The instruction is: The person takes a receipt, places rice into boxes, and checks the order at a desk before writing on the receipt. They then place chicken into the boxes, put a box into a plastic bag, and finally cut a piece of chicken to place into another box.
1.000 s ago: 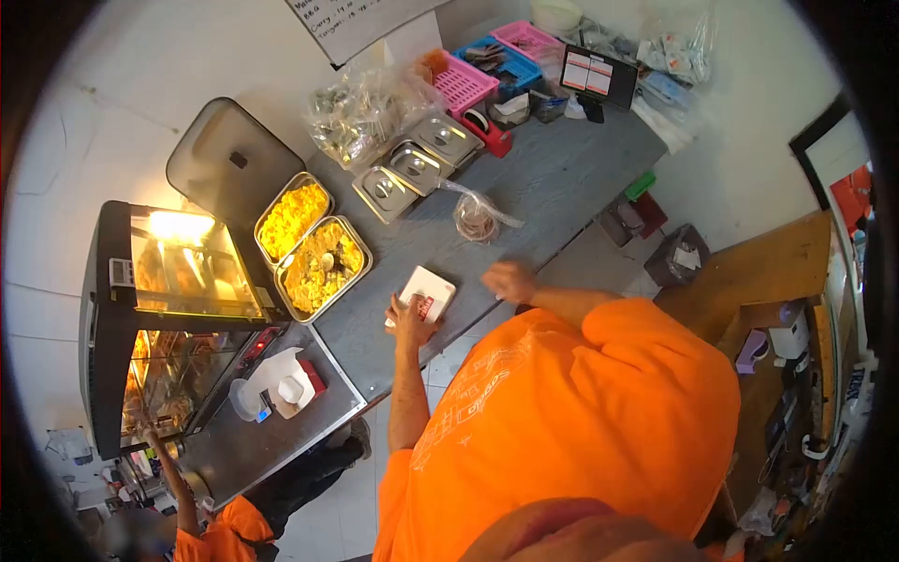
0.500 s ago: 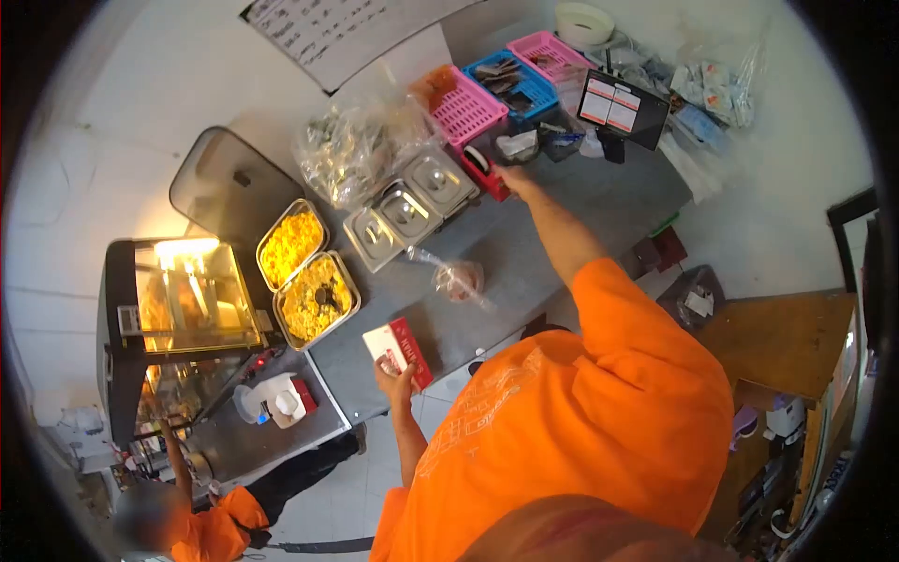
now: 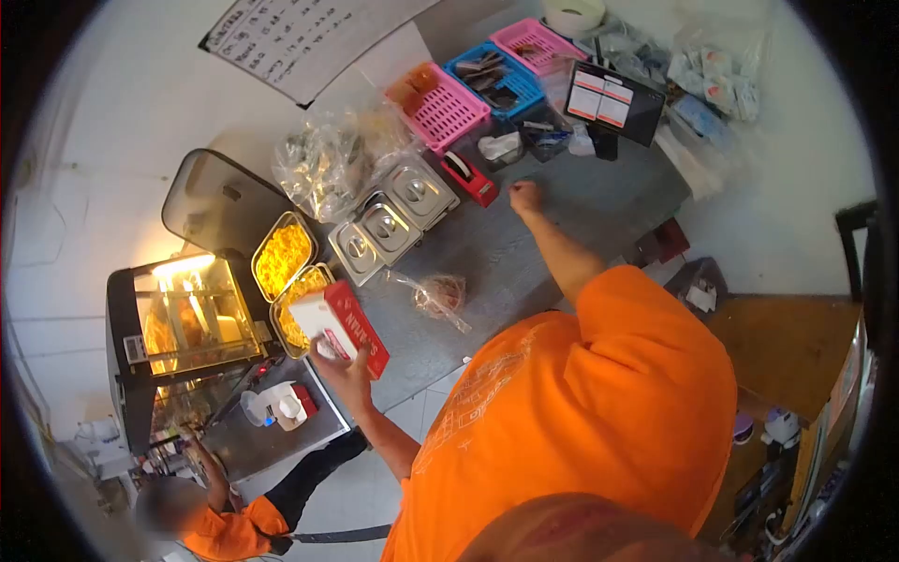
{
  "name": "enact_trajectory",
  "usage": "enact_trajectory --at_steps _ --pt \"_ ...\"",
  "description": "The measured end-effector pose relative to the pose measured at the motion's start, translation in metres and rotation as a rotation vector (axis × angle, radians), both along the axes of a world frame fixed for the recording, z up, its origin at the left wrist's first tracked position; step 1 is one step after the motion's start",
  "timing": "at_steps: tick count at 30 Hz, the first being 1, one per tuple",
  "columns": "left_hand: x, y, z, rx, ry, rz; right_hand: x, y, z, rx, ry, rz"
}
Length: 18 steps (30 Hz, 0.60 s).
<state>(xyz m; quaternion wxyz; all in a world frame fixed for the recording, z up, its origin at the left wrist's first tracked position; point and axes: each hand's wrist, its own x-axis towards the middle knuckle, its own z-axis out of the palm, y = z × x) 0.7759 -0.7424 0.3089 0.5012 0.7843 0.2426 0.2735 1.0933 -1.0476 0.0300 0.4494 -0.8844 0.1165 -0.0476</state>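
Note:
My left hand [image 3: 346,377] grips a red and white cardboard box [image 3: 354,323], holding it up above the counter's left part. Behind the box stand two metal trays of yellow food [image 3: 284,259], the nearer one partly covered by it. My right hand [image 3: 525,197] is closed over the counter, just right of a red tape dispenser [image 3: 470,178] and apart from it. Whatever its fingers may pinch is too small to make out. Between my arms, a tied clear plastic bag [image 3: 440,296] with reddish-brown contents lies on the counter.
Lidded steel containers [image 3: 386,223] and clear plastic bags [image 3: 323,164] line the wall side. Pink [image 3: 440,108] and blue baskets [image 3: 501,80] and a tablet [image 3: 609,101] stand farther back. A lit display warmer [image 3: 192,318] is at left; a co-worker in orange [image 3: 234,532] is beside it.
My right hand has moved off the tape dispenser, to the right. My left hand has raised the box up and leftward, in front of the food trays.

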Motion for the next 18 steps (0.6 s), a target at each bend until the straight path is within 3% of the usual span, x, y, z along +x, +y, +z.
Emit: enact_trajectory --at_steps 2,3,5,7,9,11,12,13,15,16,18 --pt "0.012 0.007 0.008 0.421 0.058 0.026 -0.008 0.001 0.025 0.287 0.013 -0.037" --pt "0.021 0.003 0.012 0.358 0.012 0.018 -0.018 0.010 0.054 0.592 0.037 0.033" --pt "0.032 -0.016 0.036 0.702 0.203 0.114 -0.051 0.035 0.145 1.224 0.224 0.375" --pt "0.036 -0.023 0.051 0.727 0.327 0.121 -0.090 0.065 0.236 1.544 0.489 0.869" --pt "0.034 -0.028 0.065 0.830 0.356 0.187 -0.132 0.103 0.298 1.438 0.571 1.176" --pt "0.028 -0.032 0.074 0.746 0.348 0.192 -0.177 0.148 0.317 1.041 0.402 1.149" --pt "0.023 -0.028 0.073 0.781 0.311 0.198 -0.193 0.164 0.323 0.657 0.211 1.071" --pt "0.016 -0.023 0.073 0.780 0.307 0.206 -0.203 0.173 0.322 0.653 0.207 1.079" --pt "0.002 -0.011 0.070 0.755 0.300 0.209 -0.218 0.192 0.311 0.312 -0.147 0.925" --pt "-0.006 -0.002 0.065 0.749 0.302 0.215 -0.223 0.196 0.307 0.135 -0.123 0.924" --pt "-0.027 0.021 0.048 0.661 0.277 0.096 -0.237 0.203 0.308 0.139 -0.124 0.935"
